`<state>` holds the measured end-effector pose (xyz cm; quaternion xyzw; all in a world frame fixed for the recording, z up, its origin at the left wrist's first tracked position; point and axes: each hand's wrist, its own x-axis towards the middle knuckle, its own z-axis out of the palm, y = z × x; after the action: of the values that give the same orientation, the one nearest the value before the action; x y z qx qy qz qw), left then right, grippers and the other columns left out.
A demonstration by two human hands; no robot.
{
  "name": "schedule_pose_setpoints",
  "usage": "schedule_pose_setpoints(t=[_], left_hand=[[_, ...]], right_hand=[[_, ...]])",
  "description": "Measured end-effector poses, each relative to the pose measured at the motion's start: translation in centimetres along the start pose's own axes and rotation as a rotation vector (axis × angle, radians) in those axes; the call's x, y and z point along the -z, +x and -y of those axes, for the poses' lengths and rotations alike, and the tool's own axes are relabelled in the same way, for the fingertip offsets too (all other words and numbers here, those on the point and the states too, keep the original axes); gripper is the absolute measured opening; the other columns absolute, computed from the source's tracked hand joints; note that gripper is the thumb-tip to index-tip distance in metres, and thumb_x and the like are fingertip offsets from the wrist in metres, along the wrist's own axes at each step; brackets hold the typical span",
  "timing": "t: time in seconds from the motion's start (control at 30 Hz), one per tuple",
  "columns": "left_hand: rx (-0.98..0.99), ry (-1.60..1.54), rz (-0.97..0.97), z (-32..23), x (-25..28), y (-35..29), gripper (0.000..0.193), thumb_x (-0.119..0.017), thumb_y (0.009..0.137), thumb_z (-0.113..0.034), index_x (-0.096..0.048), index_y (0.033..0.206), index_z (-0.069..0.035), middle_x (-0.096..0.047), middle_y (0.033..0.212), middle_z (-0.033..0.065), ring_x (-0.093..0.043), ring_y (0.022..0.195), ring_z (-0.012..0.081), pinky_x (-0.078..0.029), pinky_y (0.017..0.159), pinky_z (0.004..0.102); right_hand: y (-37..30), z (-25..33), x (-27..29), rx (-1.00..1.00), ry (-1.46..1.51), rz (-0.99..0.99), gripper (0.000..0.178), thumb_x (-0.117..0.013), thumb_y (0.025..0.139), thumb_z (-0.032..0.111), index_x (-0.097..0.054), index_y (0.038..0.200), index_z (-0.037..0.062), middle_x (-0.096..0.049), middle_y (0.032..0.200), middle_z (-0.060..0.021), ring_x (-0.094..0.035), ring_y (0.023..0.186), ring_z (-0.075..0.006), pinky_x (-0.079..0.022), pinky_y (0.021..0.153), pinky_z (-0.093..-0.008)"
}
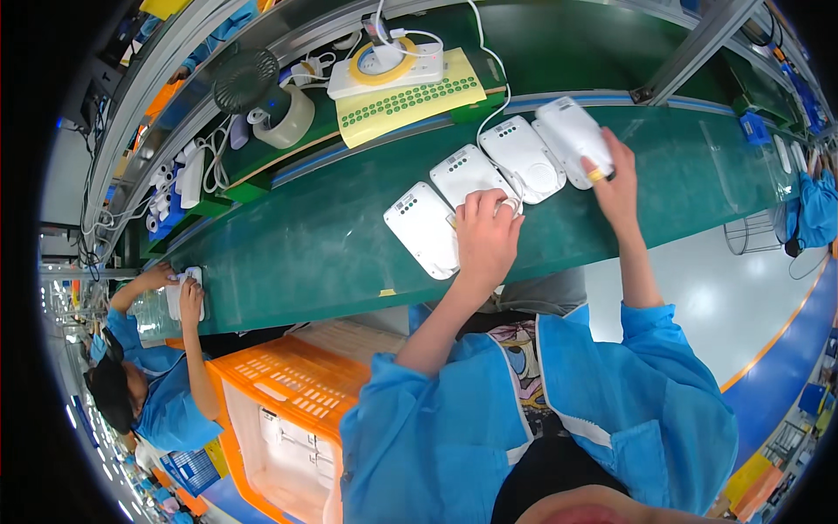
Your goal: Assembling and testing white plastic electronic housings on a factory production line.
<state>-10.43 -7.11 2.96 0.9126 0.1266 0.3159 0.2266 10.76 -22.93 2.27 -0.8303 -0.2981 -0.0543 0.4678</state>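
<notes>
I'm looking at a factory assembly line: a long green conveyor belt carries identical white plastic device housings, a co-worker in a blue smock sits alongside, and an orange slatted plastic crate waits below.

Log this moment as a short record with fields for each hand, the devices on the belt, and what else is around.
setting: green conveyor belt on an assembly line
left hand: left hand rests on the second white device, fingers curled
right hand: right hand grips the far-right white device, lifted at a tilt
devices: four white plastic units in a row, including the nearest one
behind belt: tape roll, small fan, yellow pad
below: orange crate
nearby: another person's hands at the belt
</notes>
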Motion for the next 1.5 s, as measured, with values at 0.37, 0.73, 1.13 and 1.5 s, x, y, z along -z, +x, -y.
schedule_pose_setpoints(t=[0.37,0.73,1.13,1.5], left_hand=[[0.353,-0.642,-0.151,-1.5,1.7,1.1,0.013,-0.074,0.092,-0.009,-0.073,0.102,0.0,-0.063,0.071,0.011,-0.061,0.059,0.0245,-0.047,0.054,0.0359],[-0.125,-0.209,-0.05,-0.6,3.8,-2.5,0.043,-0.08,0.07,-0.009,-0.069,0.111,-0.003,-0.066,0.113,0.0127,-0.062,0.111,0.0343,-0.046,0.101,0.0526],[0.11,-0.028,0.028,3.4,7.8,-7.6,0.048,-0.074,0.086,-0.014,-0.063,0.131,-0.002,-0.05,0.149,0.0196,-0.045,0.143,0.0413,-0.032,0.118,0.0593],[0.088,-0.191,-0.11,7.8,10.7,-0.7,0.018,-0.074,0.086,-0.003,-0.072,0.104,-0.002,-0.072,0.107,0.0143,-0.068,0.101,0.0331,-0.054,0.089,0.039]], right_hand=[[-1.1,-1.7,4.2,0.166,-0.44,-0.135,0.052,-0.075,0.094,0.023,-0.061,0.142,0.0083,-0.05,0.151,-0.0206,-0.052,0.136,-0.0389,-0.044,0.111,-0.0461],[-6.9,11.3,-0.3,0.402,0.017,0.554,0.048,-0.074,0.092,0.022,-0.062,0.137,0.0083,-0.069,0.115,-0.0143,-0.069,0.097,-0.0335,-0.057,0.079,-0.0407],[-11.3,15.1,-5.3,0.516,-0.256,0.528,0.06,-0.08,0.079,0.009,-0.06,0.135,0.0025,-0.061,0.125,-0.0152,-0.066,0.105,-0.0337,-0.056,0.087,-0.0427],[-12.5,14.7,-6.1,0.41,-0.179,0.528,0.066,-0.079,0.085,0.015,-0.052,0.144,0.0019,-0.055,0.105,-0.0126,-0.065,0.095,-0.0298,-0.057,0.07,-0.0383]])
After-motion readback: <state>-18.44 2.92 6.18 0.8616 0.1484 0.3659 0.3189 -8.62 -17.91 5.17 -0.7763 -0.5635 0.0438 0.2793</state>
